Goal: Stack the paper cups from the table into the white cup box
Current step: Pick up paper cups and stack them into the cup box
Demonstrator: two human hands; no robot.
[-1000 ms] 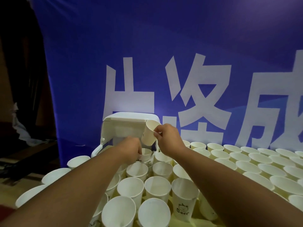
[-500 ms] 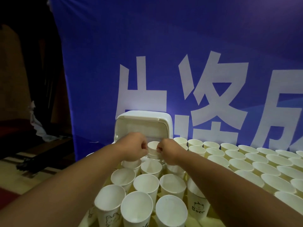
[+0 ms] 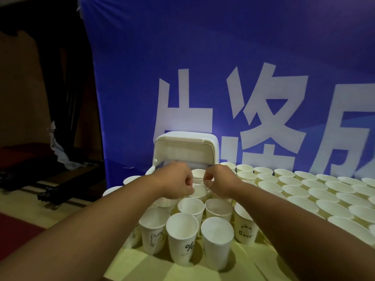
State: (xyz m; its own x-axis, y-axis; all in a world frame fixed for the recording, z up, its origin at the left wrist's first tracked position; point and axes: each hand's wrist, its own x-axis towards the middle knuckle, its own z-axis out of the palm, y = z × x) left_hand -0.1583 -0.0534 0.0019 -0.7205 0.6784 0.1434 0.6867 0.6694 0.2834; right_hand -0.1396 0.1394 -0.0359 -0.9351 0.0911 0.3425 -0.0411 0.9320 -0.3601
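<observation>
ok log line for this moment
left hand pinches paper cup | right hand pinches same cup | cup in front of white cup box

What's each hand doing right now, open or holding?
Left hand: curled, pinching the paper cup in front of the white cup box.
Right hand: curled, pinching the same paper cup.

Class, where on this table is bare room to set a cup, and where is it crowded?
Bare: the table strip at its near edge, before the front cups. Crowded: the right rows and around the white cup box.
</observation>
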